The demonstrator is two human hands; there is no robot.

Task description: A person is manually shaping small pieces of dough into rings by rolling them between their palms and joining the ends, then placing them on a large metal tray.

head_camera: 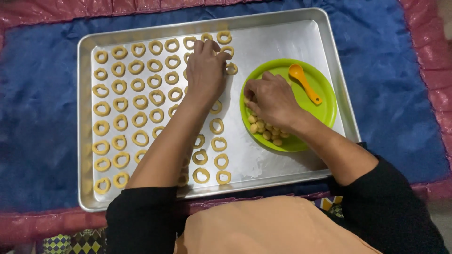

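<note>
Blue mat (391, 70) with a red border, probably on the floor, large metal baking tray (84, 117) lying on it

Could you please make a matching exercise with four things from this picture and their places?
Things:
1. dough rings
2. orange spoon
3. left hand
4. small dough balls

Places:
A. on the green plate, upper part
B. under the right hand, on the plate
C. in rows on the metal tray
D. over the rings at the tray's far edge

Pairs: 1-C, 2-A, 3-D, 4-B
</note>
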